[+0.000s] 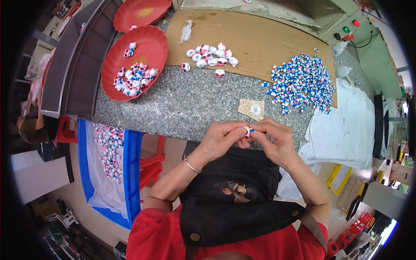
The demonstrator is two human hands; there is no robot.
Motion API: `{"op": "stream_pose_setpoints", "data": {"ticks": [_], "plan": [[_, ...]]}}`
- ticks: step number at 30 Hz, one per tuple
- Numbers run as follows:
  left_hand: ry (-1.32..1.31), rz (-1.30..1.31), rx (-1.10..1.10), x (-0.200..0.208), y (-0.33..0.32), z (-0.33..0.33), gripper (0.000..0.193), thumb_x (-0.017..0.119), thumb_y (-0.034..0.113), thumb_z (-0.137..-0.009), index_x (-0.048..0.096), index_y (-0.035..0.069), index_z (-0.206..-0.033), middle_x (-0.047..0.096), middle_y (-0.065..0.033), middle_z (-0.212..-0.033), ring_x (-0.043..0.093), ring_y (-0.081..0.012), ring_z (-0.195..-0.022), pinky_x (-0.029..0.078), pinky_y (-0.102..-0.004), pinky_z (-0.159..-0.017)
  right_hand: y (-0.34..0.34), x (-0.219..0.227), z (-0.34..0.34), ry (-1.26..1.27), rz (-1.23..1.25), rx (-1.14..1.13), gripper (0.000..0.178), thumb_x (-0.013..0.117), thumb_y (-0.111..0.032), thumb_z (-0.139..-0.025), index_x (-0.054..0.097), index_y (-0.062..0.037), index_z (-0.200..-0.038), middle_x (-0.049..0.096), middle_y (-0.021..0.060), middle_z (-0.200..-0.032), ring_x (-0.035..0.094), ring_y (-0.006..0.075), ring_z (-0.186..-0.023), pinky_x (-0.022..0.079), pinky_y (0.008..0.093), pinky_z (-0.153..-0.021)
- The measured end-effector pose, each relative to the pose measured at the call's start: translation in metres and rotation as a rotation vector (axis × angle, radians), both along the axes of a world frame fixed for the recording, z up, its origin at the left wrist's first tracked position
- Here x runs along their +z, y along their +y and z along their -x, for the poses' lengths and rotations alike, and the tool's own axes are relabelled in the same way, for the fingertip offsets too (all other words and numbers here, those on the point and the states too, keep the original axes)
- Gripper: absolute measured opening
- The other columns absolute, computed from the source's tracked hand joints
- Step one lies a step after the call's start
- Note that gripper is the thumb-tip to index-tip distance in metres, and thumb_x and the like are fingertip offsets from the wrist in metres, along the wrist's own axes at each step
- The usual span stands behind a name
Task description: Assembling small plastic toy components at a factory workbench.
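Note:
Over the counter's near edge, both my hands meet around one small toy figure [247, 131] with a white-and-pink head part and a blue body part. My left hand [226, 138] pinches its head side between thumb and fingers. From the other side, my right hand [274, 138] grips the blue part; the fingertips partly hide it. Just beyond my hands lies a speckled tan pad [245, 106] with a round white sticker. Loose white-and-pink heads [212, 62] are grouped farther off. To the right spreads a heap of tiny blue-and-white bodies [303, 80].
A red scalloped tray [151, 41] at left holds several joined figures, with another red tray [141, 9] behind it. Cardboard [260, 43] covers the back of the granite counter [182, 95]. A blue crate [133, 173] of figures stands lower left; white cloth [340, 134] drapes the right side.

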State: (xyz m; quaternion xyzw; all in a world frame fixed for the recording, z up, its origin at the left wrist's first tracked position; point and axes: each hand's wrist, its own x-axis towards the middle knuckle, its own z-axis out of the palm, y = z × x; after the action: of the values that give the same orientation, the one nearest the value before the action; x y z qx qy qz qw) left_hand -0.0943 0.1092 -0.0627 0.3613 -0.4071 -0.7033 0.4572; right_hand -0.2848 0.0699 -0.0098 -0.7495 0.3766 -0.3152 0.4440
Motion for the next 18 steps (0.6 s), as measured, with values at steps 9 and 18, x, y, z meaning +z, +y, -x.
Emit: {"op": "stream_pose_setpoints", "data": {"ticks": [9,18], "plan": [[0.231,-0.275,-0.067,-0.011,-0.001,-0.001,0.035,0.052,0.023,-0.102,0.062,-0.006,-0.119,0.069,-0.0131,-0.097,0.068,-0.0163,-0.084,0.057,-0.0265,-0.075,0.000,-0.009,0.006,0.023,-0.186,0.029,0.015,0.066,-0.001,-0.088,0.071,0.0005,-0.101,0.066,0.0077,-0.084,0.063,0.0136,-0.076,0.050,0.0258,-0.066],[-0.001,-0.136,-0.160,-0.004,-0.016,0.003,0.027,0.050,0.011,-0.101,0.060,-0.003,-0.122,0.069,-0.0123,-0.101,0.068,-0.0175,-0.087,0.056,-0.0282,-0.079,-0.006,-0.007,0.009,0.118,-0.051,-0.014,0.018,0.066,-0.001,-0.088,0.071,0.0004,-0.104,0.066,0.0088,-0.088,0.064,0.0155,-0.078,0.051,0.0271,-0.070]]}}
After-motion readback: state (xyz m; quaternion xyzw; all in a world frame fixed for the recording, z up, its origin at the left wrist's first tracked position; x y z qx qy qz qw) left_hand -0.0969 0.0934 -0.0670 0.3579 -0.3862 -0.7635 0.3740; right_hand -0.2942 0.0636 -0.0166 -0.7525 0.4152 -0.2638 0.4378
